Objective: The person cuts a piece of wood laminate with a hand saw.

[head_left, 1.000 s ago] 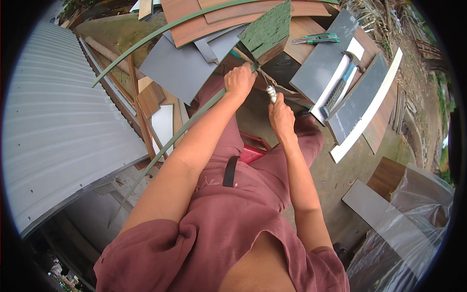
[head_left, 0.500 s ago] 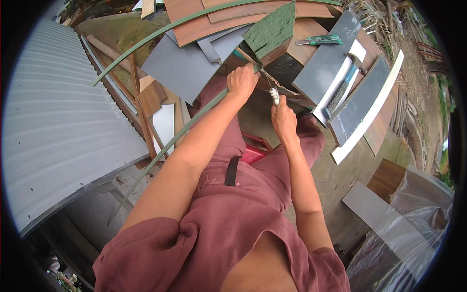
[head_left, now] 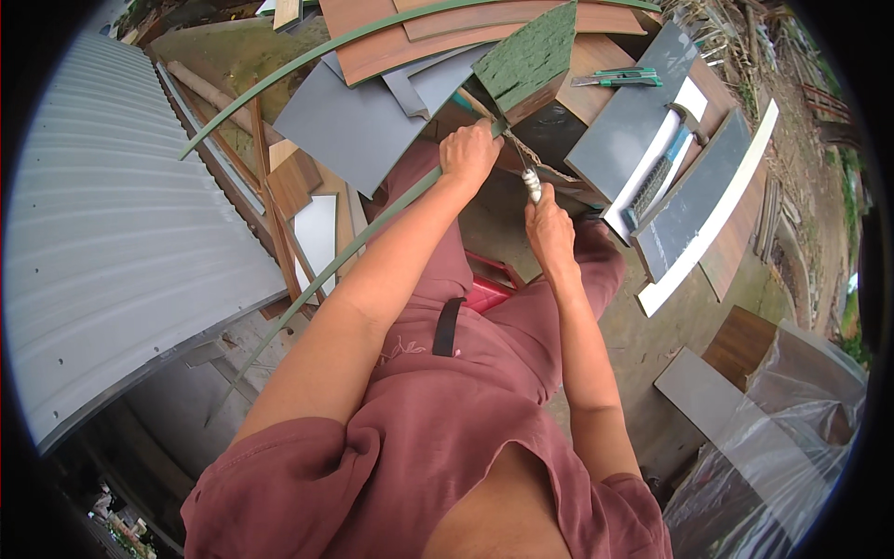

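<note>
My left hand is closed around the upper end of a long, thin green strip, which trails back under my left forearm to the lower left. In my right hand, the fingers wrap a knife with a whitish, bound handle. Its narrow blade points up and left toward the strip's end, close to my left fingers. I cannot tell whether the blade touches the strip. Just beyond both hands stands a boxy wooden piece with a rough green face.
Grey panels and brown boards lie ahead. Right of them are a green utility knife, a hammer and a white strip. Corrugated sheet metal borders the left. Something red shows between my legs; plastic sheeting lies lower right.
My right hand and the knife have shifted very slightly right and toward me. The left hand keeps its grip on the green strip. The whole view has moved a little.
</note>
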### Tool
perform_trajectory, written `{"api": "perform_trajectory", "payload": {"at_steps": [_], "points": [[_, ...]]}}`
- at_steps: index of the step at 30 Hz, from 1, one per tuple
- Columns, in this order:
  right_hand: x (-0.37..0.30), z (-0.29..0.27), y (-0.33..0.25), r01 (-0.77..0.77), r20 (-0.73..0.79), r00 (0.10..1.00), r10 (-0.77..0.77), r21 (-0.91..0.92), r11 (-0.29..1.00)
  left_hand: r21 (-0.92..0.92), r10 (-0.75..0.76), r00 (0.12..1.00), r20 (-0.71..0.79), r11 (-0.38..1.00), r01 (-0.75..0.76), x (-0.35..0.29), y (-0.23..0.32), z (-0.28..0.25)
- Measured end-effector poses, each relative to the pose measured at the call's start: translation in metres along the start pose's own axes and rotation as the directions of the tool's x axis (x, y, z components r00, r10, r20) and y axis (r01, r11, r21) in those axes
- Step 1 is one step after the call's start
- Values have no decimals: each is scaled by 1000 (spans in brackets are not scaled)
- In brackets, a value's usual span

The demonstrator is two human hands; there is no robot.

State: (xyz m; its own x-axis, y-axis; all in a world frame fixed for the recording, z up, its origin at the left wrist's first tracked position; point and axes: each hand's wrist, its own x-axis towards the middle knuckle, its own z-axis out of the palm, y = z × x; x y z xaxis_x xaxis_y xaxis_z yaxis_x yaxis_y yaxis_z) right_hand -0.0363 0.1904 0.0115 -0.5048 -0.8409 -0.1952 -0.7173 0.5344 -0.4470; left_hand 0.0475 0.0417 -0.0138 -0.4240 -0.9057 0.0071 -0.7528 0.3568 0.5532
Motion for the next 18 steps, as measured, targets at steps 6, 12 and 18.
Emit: {"api": "perform_trajectory", "payload": {"at_steps": [6,12,18], "points": [[25,5,-10,25,-17,1000,-24,4,1000,1,-7,1000,16,1000,7,-2,2,0],[-20,5,22,-47,71,996,48,-23,999,10,-27,1000,-7,1000,27,-3,3,-2],[24,4,-13,37,-21,999,-37,-14,999,18,-4,1000,13,1000,3,-2,1,2]]}}
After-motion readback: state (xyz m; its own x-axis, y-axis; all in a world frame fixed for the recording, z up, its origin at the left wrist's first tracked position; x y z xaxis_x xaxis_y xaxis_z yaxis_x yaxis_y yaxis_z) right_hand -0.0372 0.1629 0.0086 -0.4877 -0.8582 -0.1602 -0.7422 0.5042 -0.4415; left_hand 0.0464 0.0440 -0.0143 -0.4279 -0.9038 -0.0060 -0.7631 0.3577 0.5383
